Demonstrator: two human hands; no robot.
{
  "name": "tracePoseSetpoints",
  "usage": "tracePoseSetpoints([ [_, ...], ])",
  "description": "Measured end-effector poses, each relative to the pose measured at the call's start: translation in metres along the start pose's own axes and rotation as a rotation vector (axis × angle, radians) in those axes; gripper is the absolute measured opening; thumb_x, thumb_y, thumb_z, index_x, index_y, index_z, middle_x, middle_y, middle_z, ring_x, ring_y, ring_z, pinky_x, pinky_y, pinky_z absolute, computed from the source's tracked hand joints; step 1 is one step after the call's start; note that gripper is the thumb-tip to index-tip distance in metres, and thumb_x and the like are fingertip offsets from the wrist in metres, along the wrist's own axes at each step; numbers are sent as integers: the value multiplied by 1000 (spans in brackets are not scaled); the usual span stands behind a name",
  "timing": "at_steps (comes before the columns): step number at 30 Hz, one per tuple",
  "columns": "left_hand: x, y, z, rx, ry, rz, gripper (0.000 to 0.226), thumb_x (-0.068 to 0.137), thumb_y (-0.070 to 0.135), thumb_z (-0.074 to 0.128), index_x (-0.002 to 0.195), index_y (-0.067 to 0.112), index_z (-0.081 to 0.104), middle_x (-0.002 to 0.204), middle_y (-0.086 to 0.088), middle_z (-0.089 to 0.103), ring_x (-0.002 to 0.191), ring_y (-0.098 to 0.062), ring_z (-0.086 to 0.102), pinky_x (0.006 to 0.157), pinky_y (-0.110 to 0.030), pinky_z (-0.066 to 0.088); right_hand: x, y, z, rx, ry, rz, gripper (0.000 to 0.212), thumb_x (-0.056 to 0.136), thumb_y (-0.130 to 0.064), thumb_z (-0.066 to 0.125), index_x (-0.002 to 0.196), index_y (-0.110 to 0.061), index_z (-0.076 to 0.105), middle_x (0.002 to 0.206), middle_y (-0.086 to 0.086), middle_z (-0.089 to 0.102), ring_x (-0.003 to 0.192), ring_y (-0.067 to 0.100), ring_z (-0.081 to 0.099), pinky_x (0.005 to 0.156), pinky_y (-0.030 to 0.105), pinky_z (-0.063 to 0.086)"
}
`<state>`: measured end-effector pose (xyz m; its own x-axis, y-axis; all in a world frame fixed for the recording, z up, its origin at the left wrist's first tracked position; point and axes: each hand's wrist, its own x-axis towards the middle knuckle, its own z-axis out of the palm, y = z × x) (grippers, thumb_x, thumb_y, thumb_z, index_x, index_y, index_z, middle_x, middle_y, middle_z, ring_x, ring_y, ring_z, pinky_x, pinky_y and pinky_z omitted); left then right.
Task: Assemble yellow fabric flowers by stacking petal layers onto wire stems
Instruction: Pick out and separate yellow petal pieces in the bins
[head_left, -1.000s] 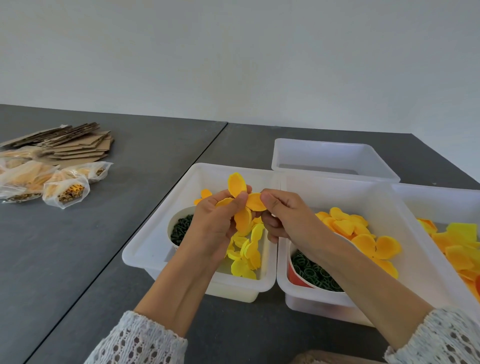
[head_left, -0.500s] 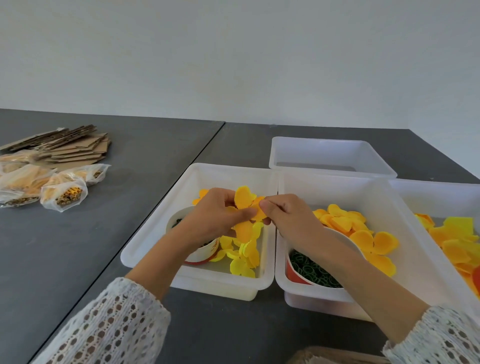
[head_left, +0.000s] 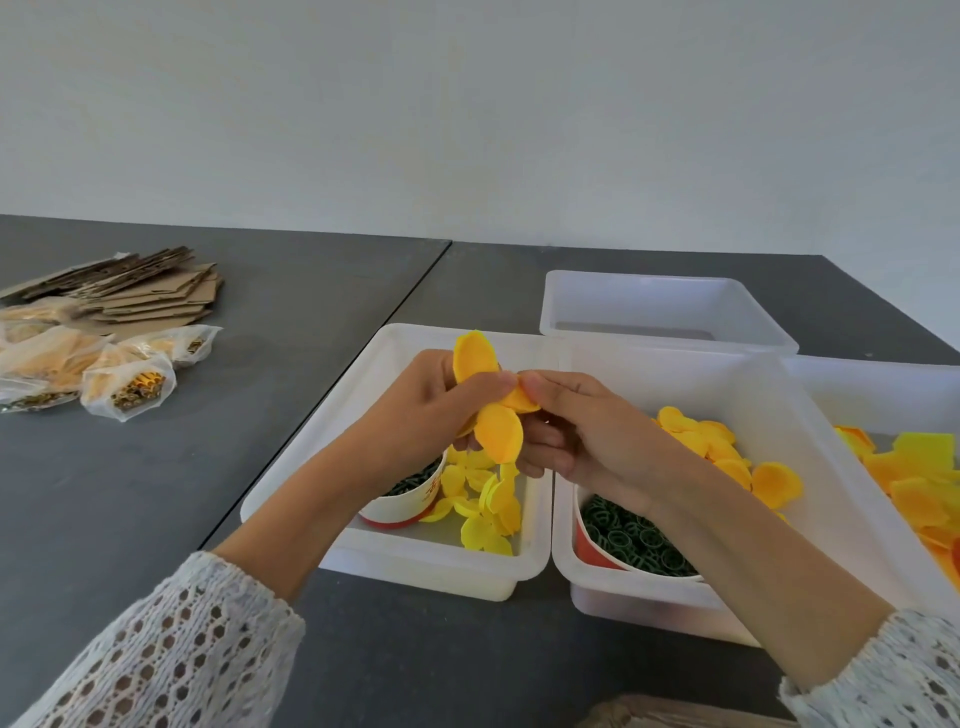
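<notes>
Both hands meet above the left white bin (head_left: 311, 467) on one orange-yellow petal layer (head_left: 496, 415). My left hand (head_left: 426, 421) grips it from the left, thumb on top. My right hand (head_left: 582, 431) pinches its right lobe between thumb and forefinger. Loose bright yellow petal layers (head_left: 488, 504) lie in the left bin below. More orange petal layers (head_left: 727, 452) lie in the middle bin (head_left: 810, 467). No wire stem can be made out between the fingers.
Two red paper cups of dark green rings stand in the bins, one in the left bin (head_left: 410, 493), one in the middle bin (head_left: 634, 540). An empty white bin (head_left: 660, 312) sits behind. A right bin (head_left: 883, 379) holds orange pieces. Cardboard (head_left: 145, 291) and plastic bags (head_left: 124, 379) lie at the far left.
Both hands have stayed together on the petal layer while turning it; its lobes now point up and down. The view shifted slightly.
</notes>
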<state>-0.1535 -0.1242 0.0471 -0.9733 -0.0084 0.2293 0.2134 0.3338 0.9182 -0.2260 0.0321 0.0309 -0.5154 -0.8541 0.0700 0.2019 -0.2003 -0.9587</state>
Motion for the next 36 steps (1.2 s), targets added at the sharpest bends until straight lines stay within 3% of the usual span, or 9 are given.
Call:
tracePoseSetpoints([
  [5, -2, -9, 4, -240, 3, -39, 36, 91, 34, 53, 56, 27, 53, 55, 4, 44, 54, -13, 38, 56, -24, 35, 0, -3, 6, 120, -61, -5, 43, 95, -27, 40, 60, -18, 63, 45, -8, 28, 36, 4, 27, 45, 20, 33],
  [12, 5, -8, 0, -370, -54, -30, 32, 90, 34, 55, 61, 22, 54, 59, 0, 44, 58, -17, 40, 63, -32, 34, 1, -8, 10, 170, -69, -11, 45, 95, -26, 40, 58, -19, 64, 42, -10, 32, 34, 3, 27, 44, 19, 33],
  [15, 5, -14, -8, -138, -77, -56, 31, 91, 38, 55, 70, 15, 57, 68, -14, 49, 66, -26, 45, 67, -33, 41, 1, -9, 6, -138, 41, 0, 48, 101, -24, 38, 61, -15, 62, 42, -8, 34, 35, 7, 28, 44, 20, 34],
  [19, 4, -18, -18, 264, -147, -58, 33, 98, 34, 53, 70, 24, 69, 60, 6, 62, 52, -8, 54, 53, -14, 42, 1, -3, 4, -758, 199, -3, 41, 102, -22, 41, 65, -15, 58, 41, -12, 43, 36, 3, 36, 44, 17, 33],
  [22, 6, -23, -19, 691, -114, -87, 37, 91, 52, 55, 68, 24, 62, 61, 5, 63, 57, -12, 59, 55, -29, 48, 2, 9, 9, -1209, 239, 11, 36, 98, -28, 47, 62, -27, 52, 59, -14, 61, 52, 0, 54, 49, 14, 35],
  [24, 8, -28, -14, 988, -35, -76, 46, 87, 62, 49, 70, 21, 55, 64, 5, 60, 63, -17, 57, 53, -31, 40, 3, 17, 13, -1336, 293, 23, 33, 98, -29, 47, 66, -22, 53, 78, 0, 68, 71, 10, 60, 64, 27, 47],
  [27, 10, -29, -6, 939, 101, -48, 48, 88, 62, 50, 63, 21, 51, 57, 7, 55, 56, -13, 51, 51, -29, 34, 4, 10, 14, -1230, 399, -10, 32, 98, -22, 45, 72, -12, 61, 79, 3, 69, 76, 18, 62, 69, 35, 47],
  [31, 9, -21, -11, 446, 231, -77, 50, 80, 67, 55, 68, 19, 65, 60, 7, 66, 54, -3, 60, 55, -18, 46, 2, 0, 12, -971, 534, -75, 40, 97, -21, 44, 60, -15, 59, 42, -18, 53, 39, -1, 45, 48, 20, 33],
  [36, -6, -22, -7, 477, 244, -58, 55, 89, 63, 39, 50, 24, 48, 44, 14, 50, 44, -3, 44, 51, -15, 37, -4, -1, -1, -775, 508, -40, 38, 97, -17, 43, 67, -4, 62, 39, -7, 48, 34, 4, 38, 43, 21, 31],
])
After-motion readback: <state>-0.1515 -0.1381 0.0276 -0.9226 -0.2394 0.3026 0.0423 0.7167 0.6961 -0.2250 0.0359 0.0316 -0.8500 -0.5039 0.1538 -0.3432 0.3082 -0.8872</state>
